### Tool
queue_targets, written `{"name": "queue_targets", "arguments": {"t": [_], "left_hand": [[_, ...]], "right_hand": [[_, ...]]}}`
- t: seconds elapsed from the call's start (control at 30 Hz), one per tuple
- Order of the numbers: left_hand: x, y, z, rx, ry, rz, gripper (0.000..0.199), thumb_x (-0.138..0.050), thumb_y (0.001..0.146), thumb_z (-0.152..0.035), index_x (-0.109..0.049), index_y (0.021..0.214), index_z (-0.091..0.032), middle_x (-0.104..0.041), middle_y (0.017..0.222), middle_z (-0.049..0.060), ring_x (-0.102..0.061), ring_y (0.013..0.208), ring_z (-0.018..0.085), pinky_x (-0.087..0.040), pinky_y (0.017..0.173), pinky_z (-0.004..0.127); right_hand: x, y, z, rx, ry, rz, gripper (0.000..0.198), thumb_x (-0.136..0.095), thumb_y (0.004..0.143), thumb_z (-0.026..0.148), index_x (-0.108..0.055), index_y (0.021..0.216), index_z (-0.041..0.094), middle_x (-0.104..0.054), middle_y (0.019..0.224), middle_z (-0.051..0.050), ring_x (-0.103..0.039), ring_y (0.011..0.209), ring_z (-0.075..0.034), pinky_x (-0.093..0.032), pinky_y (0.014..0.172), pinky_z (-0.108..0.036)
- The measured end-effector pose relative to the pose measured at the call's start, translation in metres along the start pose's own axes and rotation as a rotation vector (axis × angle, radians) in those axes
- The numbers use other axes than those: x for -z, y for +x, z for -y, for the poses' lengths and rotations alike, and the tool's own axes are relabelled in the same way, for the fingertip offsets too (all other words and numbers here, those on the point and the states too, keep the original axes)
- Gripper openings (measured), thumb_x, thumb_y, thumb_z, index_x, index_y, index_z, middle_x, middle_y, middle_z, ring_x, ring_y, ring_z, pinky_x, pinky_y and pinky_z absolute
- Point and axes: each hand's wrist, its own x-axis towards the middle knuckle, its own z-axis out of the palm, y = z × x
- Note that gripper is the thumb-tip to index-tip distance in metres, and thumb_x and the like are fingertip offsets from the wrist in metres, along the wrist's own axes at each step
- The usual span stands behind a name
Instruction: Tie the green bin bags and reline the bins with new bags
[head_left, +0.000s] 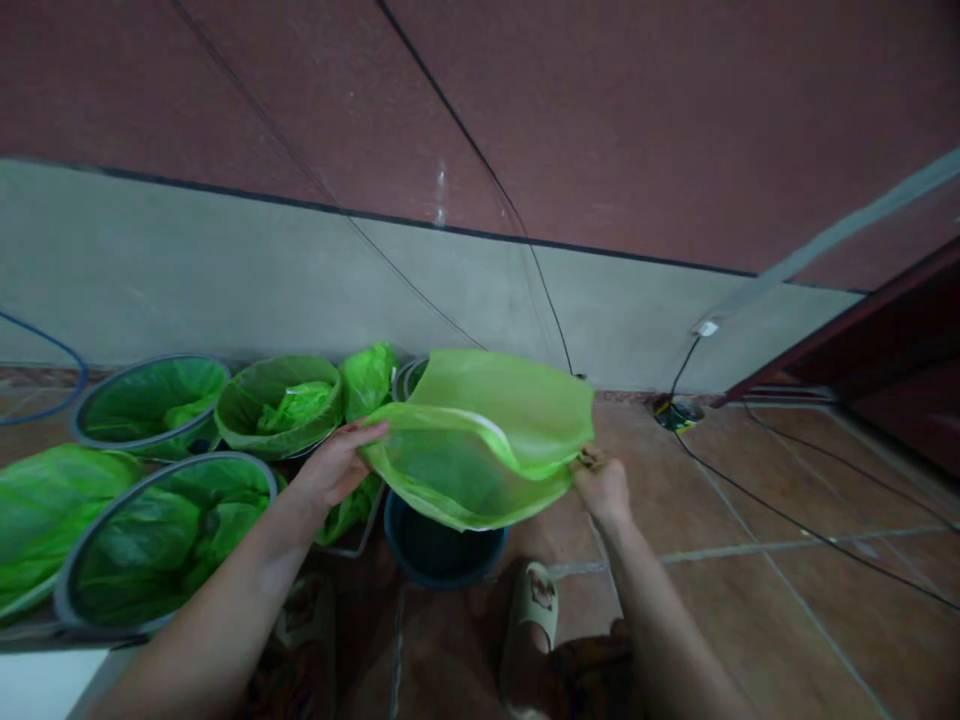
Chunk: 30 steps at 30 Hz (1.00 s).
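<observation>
green bin liner (487,442) spans left-to-right over dark round bucket (446,582), left hand (341,464) nearer bucket, right hand (603,486) farther, both pinched closed on liner's edge.

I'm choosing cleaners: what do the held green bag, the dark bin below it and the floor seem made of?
Bag: probably thin, slightly shiny plastic film, as it's translucent and creased.
Bin: likely smooth, rigid plastic, judging by its firm round rim.
Floor: apparently ceramic or stone tile, low-sheen, given the pale joints.
</observation>
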Motion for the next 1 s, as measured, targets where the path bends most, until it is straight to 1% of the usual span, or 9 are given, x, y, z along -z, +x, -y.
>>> {"name": "queue_targets", "arguments": {"t": [0.2,0.3,0.37,0.53,0.63,0.77,0.87,0.93,1.0], "left_hand": [[0.005,-0.010,-0.001,-0.048,0.031,0.203,0.028,-0.076,0.062,-0.025,-0.071,0.089,-0.021,-0.074,0.090,0.007,-0.070,0.083,0.024,-0.055,0.080,0.039],[0.004,-0.005,0.002,-0.083,0.093,0.120,0.025,-0.077,0.062,-0.026,-0.071,0.085,-0.019,-0.073,0.083,0.006,-0.068,0.077,0.021,-0.054,0.075,0.036],[0.005,0.003,0.006,-0.190,0.212,-0.061,0.020,-0.075,0.060,-0.025,-0.070,0.078,-0.017,-0.070,0.074,0.003,-0.065,0.068,0.018,-0.052,0.066,0.030],[0.021,0.023,0.014,-0.489,0.591,-0.602,0.008,-0.060,0.065,-0.018,-0.067,0.069,-0.018,-0.060,0.061,-0.002,-0.054,0.049,0.011,-0.042,0.047,0.021],[0.025,0.030,0.013,-0.488,0.376,-0.751,0.005,-0.056,0.067,-0.017,-0.059,0.071,-0.019,-0.055,0.055,-0.004,-0.053,0.044,0.011,-0.044,0.045,0.022],[0.025,0.035,0.004,-0.455,-0.066,-0.809,0.012,-0.055,0.066,-0.011,-0.048,0.070,-0.020,-0.048,0.052,-0.008,-0.047,0.040,0.009,-0.050,0.050,0.024],[0.025,0.036,-0.002,-0.437,-0.185,-0.819,0.011,-0.055,0.072,-0.011,-0.050,0.075,-0.020,-0.049,0.054,-0.007,-0.048,0.046,0.009,-0.051,0.058,0.023],[0.025,0.034,-0.001,-0.352,-0.225,-0.778,0.005,-0.053,0.083,-0.024,-0.055,0.085,-0.020,-0.058,0.069,-0.002,-0.056,0.058,0.011,-0.052,0.066,0.026],[0.021,0.032,0.006,-0.174,-0.258,-0.690,0.028,-0.045,0.091,-0.042,-0.058,0.102,-0.020,-0.064,0.091,0.005,-0.062,0.075,0.016,-0.053,0.076,0.032]], "right_hand": [[0.010,0.018,-0.009,-0.324,0.562,-0.299,0.014,-0.064,0.050,0.023,-0.061,0.062,0.016,-0.058,0.053,0.004,-0.051,0.045,-0.011,-0.039,0.043,-0.023],[0.015,0.018,-0.006,-0.398,0.680,-0.269,0.017,-0.067,0.046,0.019,-0.058,0.060,0.017,-0.055,0.050,0.007,-0.048,0.043,-0.009,-0.037,0.040,-0.021],[0.018,0.016,-0.003,-0.393,0.747,-0.219,0.021,-0.070,0.045,0.018,-0.058,0.062,0.017,-0.056,0.053,0.006,-0.049,0.044,-0.008,-0.039,0.041,-0.019],[0.023,0.013,0.006,-0.326,0.840,-0.131,0.025,-0.074,0.047,0.018,-0.063,0.070,0.018,-0.062,0.062,0.005,-0.053,0.051,-0.008,-0.043,0.046,-0.018],[0.021,0.010,0.010,-0.280,0.850,-0.126,0.021,-0.074,0.049,0.019,-0.063,0.068,0.018,-0.065,0.067,0.003,-0.054,0.054,-0.008,-0.043,0.048,-0.019],[0.012,0.004,0.012,-0.213,0.767,-0.097,0.014,-0.072,0.053,0.021,-0.064,0.065,0.018,-0.069,0.083,0.000,-0.058,0.062,-0.011,-0.039,0.050,-0.020],[0.002,-0.004,0.014,-0.045,0.556,-0.135,0.004,-0.066,0.059,0.021,-0.066,0.063,0.019,-0.068,0.082,-0.002,-0.059,0.072,-0.015,-0.042,0.058,-0.024],[-0.006,-0.014,0.018,0.127,0.423,-0.098,0.007,-0.061,0.064,0.020,-0.068,0.065,0.019,-0.067,0.081,-0.003,-0.059,0.081,-0.017,-0.045,0.069,-0.027],[-0.017,-0.027,0.025,0.221,0.348,0.020,0.013,-0.055,0.069,0.019,-0.068,0.069,0.020,-0.066,0.081,-0.003,-0.059,0.083,-0.018,-0.045,0.074,-0.028]]}}
